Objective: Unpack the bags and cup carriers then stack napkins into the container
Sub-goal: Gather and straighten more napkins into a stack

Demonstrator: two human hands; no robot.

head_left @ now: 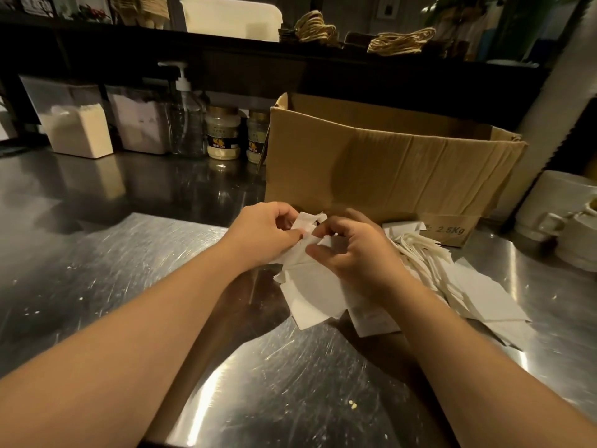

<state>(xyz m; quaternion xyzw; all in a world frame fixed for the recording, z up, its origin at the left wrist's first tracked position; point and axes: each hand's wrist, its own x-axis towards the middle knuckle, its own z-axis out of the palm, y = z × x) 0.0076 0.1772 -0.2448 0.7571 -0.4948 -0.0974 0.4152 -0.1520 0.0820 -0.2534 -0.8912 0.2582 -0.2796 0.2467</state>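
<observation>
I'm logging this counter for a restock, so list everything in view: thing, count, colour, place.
box: one, brown cardboard, open, far side of the counter, behind the hands.
paper pile: one loose heap, white, on the counter in front of the box, spreading right.
paper piece: one, white, held over the pile.
tubs: two, clear with pale powder, far left.
pump bottle: one, clear, right of the tubs.
jars: two, pale contents, gold lids, left of the box.
cups: white, stacked, count unclear, far right.
twine bundles: at least two, tan, on the shelf.
counter: one, steel.
left hand: pinches the paper piece.
right hand: pinches the same piece.
</observation>
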